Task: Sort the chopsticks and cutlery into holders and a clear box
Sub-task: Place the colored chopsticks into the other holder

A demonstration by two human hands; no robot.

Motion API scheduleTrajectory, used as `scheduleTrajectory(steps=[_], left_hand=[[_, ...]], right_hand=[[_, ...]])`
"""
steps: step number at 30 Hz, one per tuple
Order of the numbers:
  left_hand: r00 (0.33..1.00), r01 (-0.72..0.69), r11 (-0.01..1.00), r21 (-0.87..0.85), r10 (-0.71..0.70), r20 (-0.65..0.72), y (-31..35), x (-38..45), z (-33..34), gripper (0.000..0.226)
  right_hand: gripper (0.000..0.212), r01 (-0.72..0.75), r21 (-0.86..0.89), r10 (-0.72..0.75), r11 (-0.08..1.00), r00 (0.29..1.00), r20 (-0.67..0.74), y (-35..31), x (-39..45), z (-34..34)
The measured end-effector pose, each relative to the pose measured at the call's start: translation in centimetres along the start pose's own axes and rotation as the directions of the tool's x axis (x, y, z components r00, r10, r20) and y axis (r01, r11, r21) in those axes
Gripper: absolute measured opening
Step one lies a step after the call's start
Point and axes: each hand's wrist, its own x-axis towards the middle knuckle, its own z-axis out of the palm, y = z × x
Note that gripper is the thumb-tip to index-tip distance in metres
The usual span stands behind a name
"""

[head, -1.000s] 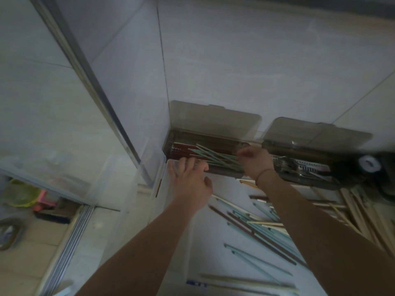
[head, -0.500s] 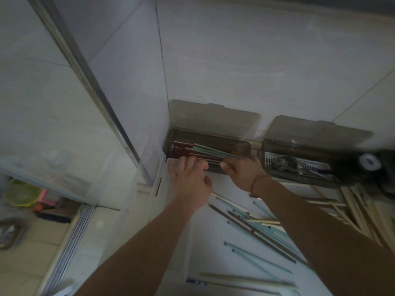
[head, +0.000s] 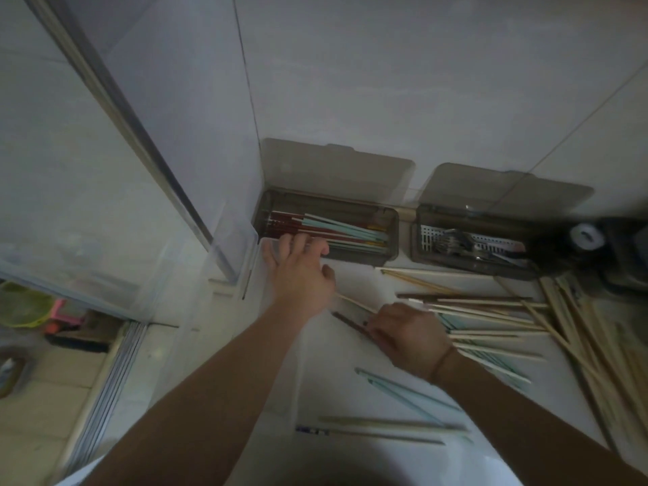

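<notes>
**Chopstick sorting, mid-batch**

I stood by the counter (head: 350, 387) & watched. The left hand (head: 301, 271) lay flat, fingers straight & spread, fingertips on the near rim of the left holder (head: 392, 236), seemingly steadying it. That holder sat against the wall w/ its lid up, and inside it lay red, pale green & cream chopsticks (head: 333, 229), roughly lengthwise.

The right hand (head: 408, 336) was down on the loose chopsticks (head: 491, 317) scattered on the counter, fingers curled over a dark one and a few pale ones. Whether it had actually pinched any, I couldn't tell; too blurred.

The right holder (head: 473, 240), also open, held metal cutlery (head: 463, 245) on a white perforated tray. The wall of a clear box (head: 238, 247) stood at the left edge.

My read: step in hand was gathering the next bunch for the left holder. Plenty still loose, so maybe half done. Next move would need the sticks squared up parallel, lifted clear of the tangle, then laid in lengthwise w/o snagging the rim.
</notes>
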Motion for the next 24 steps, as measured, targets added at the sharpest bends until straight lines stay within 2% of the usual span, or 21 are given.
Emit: scheduleTrajectory(steps=[3, 6, 14, 17, 20, 24], left_hand=[[1.000, 0.001, 1.000, 0.005, -0.001, -0.016, 0.0, -0.1, 0.1, 0.026], [1.000, 0.001, 1.000, 0.013, -0.001, -0.020, 0.1, -0.1, 0.2, 0.026], [1.000, 0.014, 0.999, 0.034, -0.014, -0.008, 0.2, 0.0, 0.2, 0.024], [1.000, 0.016, 0.999, 0.046, -0.015, -0.009, 0.2, 0.0, 0.2, 0.025], [1.000, 0.012, 0.999, 0.047, -0.012, -0.002, 0.2, 0.0, 0.3, 0.025], [1.000, 0.015, 0.999, 0.050, -0.015, 0.004, 0.2, 0.0, 0.2, 0.025]], right_hand=[[0.018, 0.020, 0.001, -0.020, 1.000, 0.995, 0.099, -1.5, -3.0, 0.9], [0.020, -0.033, -0.066, 0.041, 0.997, 0.991, 0.129, -2.4, -5.3, 1.6], [0.021, -0.199, -0.188, 0.208, 0.962, 0.978, 0.032, -3.6, -6.7, 2.3], [0.016, -0.188, -0.217, 0.195, 0.958, 0.981, 0.012, -3.8, -6.3, 2.8], [0.026, -0.199, -0.211, 0.200, 0.957, 0.980, -0.015, -4.3, -6.1, 3.6], [0.018, -0.194, -0.183, 0.201, 0.964, 0.979, 0.020, -5.0, -5.9, 4.6]])
